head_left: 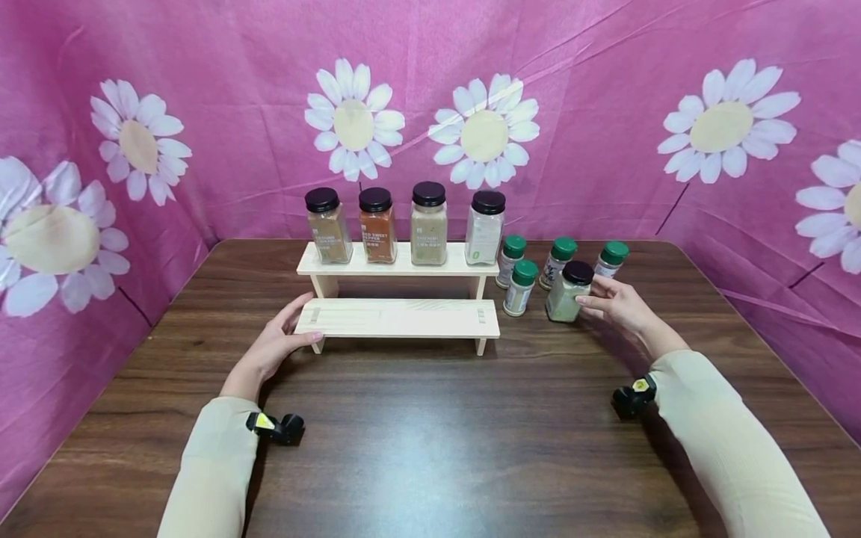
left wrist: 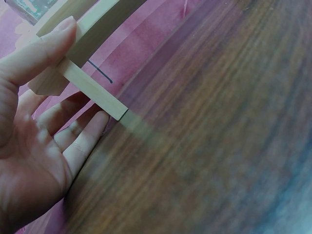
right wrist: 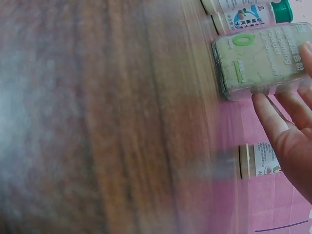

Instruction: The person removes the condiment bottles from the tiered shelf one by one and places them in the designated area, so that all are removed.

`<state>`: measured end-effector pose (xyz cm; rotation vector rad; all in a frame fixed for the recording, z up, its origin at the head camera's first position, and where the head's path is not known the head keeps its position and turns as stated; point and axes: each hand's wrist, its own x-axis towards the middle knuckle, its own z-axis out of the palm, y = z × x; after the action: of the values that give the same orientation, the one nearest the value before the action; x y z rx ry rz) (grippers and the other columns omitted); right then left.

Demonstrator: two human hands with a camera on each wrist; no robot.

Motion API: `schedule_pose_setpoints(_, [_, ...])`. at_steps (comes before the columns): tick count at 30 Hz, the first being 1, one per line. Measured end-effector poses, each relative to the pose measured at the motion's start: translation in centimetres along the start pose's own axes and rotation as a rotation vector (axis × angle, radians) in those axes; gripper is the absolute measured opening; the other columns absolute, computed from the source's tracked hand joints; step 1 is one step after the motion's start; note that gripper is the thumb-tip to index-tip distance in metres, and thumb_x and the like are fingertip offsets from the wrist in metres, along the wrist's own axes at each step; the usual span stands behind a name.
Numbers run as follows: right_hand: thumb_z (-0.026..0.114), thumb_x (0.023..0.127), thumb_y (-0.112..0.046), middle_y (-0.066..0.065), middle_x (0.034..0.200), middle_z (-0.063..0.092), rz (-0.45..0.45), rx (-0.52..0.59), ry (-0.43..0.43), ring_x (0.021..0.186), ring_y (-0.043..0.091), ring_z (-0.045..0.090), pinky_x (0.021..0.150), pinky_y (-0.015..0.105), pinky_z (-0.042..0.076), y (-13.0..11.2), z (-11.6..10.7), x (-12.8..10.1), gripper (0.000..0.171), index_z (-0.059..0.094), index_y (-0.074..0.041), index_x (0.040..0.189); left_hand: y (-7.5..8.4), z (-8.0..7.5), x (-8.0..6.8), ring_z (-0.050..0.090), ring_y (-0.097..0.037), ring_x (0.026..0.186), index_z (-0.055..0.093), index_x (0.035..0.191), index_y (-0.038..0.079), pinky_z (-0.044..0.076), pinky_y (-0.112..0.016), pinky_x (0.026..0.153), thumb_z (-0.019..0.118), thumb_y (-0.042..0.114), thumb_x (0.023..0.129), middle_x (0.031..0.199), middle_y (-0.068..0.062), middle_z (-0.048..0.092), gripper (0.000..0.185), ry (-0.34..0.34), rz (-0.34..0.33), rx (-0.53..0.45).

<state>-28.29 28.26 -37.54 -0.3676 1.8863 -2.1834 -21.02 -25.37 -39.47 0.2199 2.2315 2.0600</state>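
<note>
At the far left of the counter [head_left: 417, 433], the left hand [head_left: 272, 347] gripped the near end of the wooden rack [head_left: 397, 317], thumb over the front corner and fingers behind, partly spread. That grip seemed meant to steady it.

Four black-lidded jars stood along the upper shelf [head_left: 398, 259]. The brown jar [head_left: 329, 243] read "GROUND", its second word too faint to trust; the red jar [head_left: 378, 237] read "SWEET PEPPER", with the word before it partly lost; the beige jar [head_left: 429, 237] appeared to read "SHICHIMI"; the pale jar [head_left: 484, 235] carried a small green mark near its base, the rest illegible. The lower shelf bore no jars.

Just right of the rack stood three green-capped bottles [head_left: 518, 297], their small print unreadable from the head view; in the right wrist view one label [right wrist: 247, 17] showed blue Chinese characters.

Beside them, upright on the counter, was the green-tinted jar [head_left: 563, 302], with a green ring and pale lettering, one word apparently "powder". The right hand [head_left: 622, 310] pinched it between thumb and fingers, barely parted. Taking hold of this jar looked like the step in hand; moving it called for a secure grip and clearance from the neighbouring bottles. Farthest right, behind the hand, stood another green-capped bottle [head_left: 610, 259]
</note>
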Motion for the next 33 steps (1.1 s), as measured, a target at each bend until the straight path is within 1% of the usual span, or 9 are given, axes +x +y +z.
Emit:
schedule_pose_setpoints(2, [0.055,0.08,0.007,-0.005,0.096,0.06,0.006,0.004,0.003,0.087,0.009,0.056,0.076,0.026,0.044,-0.1,0.0,0.0,0.043,0.045,-0.009,0.118,0.1,0.1,0.0,0.046,-0.006,0.096,0.014,0.137,0.002,0.039,-0.019,0.079,0.06,-0.003,0.077,0.127,-0.023,0.03,0.076,0.0,0.0,-0.005])
schedule_pose_setpoints(4, [0.055,0.08,0.007,-0.006,0.096,0.06,0.017,-0.002,0.009,0.087,0.008,0.055,0.077,0.026,0.044,-0.2,0.0,0.0,0.053,0.033,-0.001,0.128,0.2,0.1,0.0,0.046,-0.007,0.096,0.014,0.137,0.003,0.039,-0.019,0.079,0.06,-0.002,0.076,0.127,-0.023,0.031,0.076,0.001,0.001,-0.002])
schedule_pose_setpoints(7, [0.054,0.081,0.007,-0.008,0.095,0.059,0.035,-0.011,0.019,0.087,0.007,0.055,0.077,0.026,0.043,-0.3,0.0,-0.1,0.065,0.015,0.01,0.132,0.2,0.1,0.1,0.046,-0.007,0.097,0.015,0.137,0.003,0.039,-0.019,0.079,0.061,-0.002,0.076,0.126,-0.022,0.032,0.076,0.001,0.005,0.006])
schedule_pose_setpoints(16, [0.055,0.08,0.005,-0.009,0.095,0.058,0.049,-0.021,0.024,0.087,0.005,0.054,0.078,0.025,0.043,-0.4,0.2,-0.1,0.072,0.007,0.012,0.132,0.0,-0.1,0.3,0.046,-0.007,0.097,0.017,0.137,0.005,0.039,-0.019,0.079,0.062,0.0,0.076,0.124,-0.019,0.035,0.076,0.0,0.02,0.016])
schedule_pose_setpoints(18, [0.055,0.08,0.005,-0.009,0.097,0.058,0.04,-0.025,0.013,0.089,0.005,0.054,0.078,0.025,0.043,-0.4,0.2,-0.1,0.069,0.011,0.009,0.133,0.0,-0.2,0.3,0.046,-0.007,0.097,0.017,0.137,0.005,0.039,-0.019,0.079,0.062,0.0,0.076,0.124,-0.019,0.035,0.076,0.0,0.019,0.017])
schedule_pose_setpoints(20, [0.055,0.08,0.005,-0.008,0.098,0.058,0.03,-0.03,0.004,0.09,0.006,0.053,0.077,0.025,0.043,-0.4,0.3,-0.1,0.061,0.024,0.002,0.132,0.0,-0.1,0.2,0.046,-0.007,0.097,0.016,0.137,0.005,0.039,-0.019,0.079,0.062,0.0,0.076,0.125,-0.02,0.034,0.076,0.002,0.013,0.02])
schedule_pose_setpoints(24, [0.057,0.079,0.004,-0.008,0.1,0.058,0.031,-0.068,0.001,0.092,0.006,0.052,0.078,0.025,0.043,-0.7,0.6,-0.2,0.042,0.043,-0.011,0.116,-0.1,-0.1,0.2,0.045,-0.007,0.098,0.015,0.137,0.004,0.039,-0.019,0.079,0.061,-0.001,0.076,0.126,-0.022,0.033,0.076,0.004,0.011,0.017])
schedule_pose_setpoints(29, [0.058,0.079,0.003,-0.008,0.099,0.058,0.019,-0.125,0.001,0.091,0.004,0.052,0.079,0.024,0.042,-1.7,0.9,-0.6,0.038,0.047,-0.016,0.11,-0.1,-0.1,0.1,0.044,-0.007,0.099,0.015,0.137,0.003,0.038,-0.019,0.08,0.061,-0.001,0.076,0.127,-0.023,0.031,0.076,0.0,0.013,0.014])
schedule_pose_setpoints(33, [0.057,0.08,0.003,-0.008,0.099,0.058,-0.006,-0.16,-0.003,0.091,0.004,0.052,0.078,0.021,0.042,-2.8,1.0,-0.7,0.04,0.044,-0.011,0.115,-0.1,-0.1,0.1,0.045,-0.007,0.098,0.015,0.137,0.003,0.039,-0.019,0.079,0.061,-0.001,0.076,0.127,-0.022,0.032,0.077,0.003,0.009,0.011])
